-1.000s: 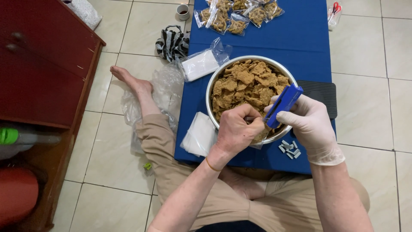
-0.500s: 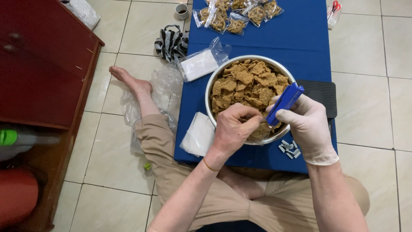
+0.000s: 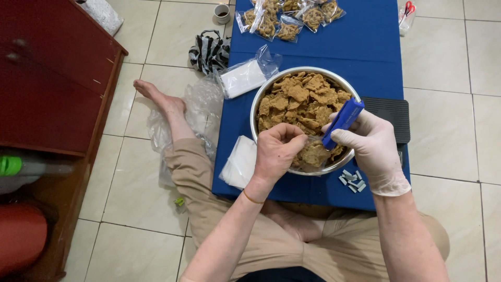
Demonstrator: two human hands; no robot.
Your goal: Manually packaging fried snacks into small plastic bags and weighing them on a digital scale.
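Blue mat (image 3: 365, 47) carries a steel bowl (image 3: 259, 99) heaped with brown chips (image 3: 302, 99). At its 6 o'clock, the bare left hand (image 3: 276, 154) pinches a clear chip-filled bag (image 3: 315, 155); the gloved right hand (image 3: 368, 149) clasps a blue stapler (image 3: 343, 122).

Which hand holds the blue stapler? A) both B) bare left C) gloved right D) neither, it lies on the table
C: the gloved right hand holds the blue stapler over the bowl, while the bare left hand pinches a clear bag of chips.

Right hand (image 3: 371, 148) wore thin whitish disposable glove w/ rolled cuff. Left hand (image 3: 276, 152) bare, thin band at wrist. Khaki trousers, bare feet, no sleeves visible.
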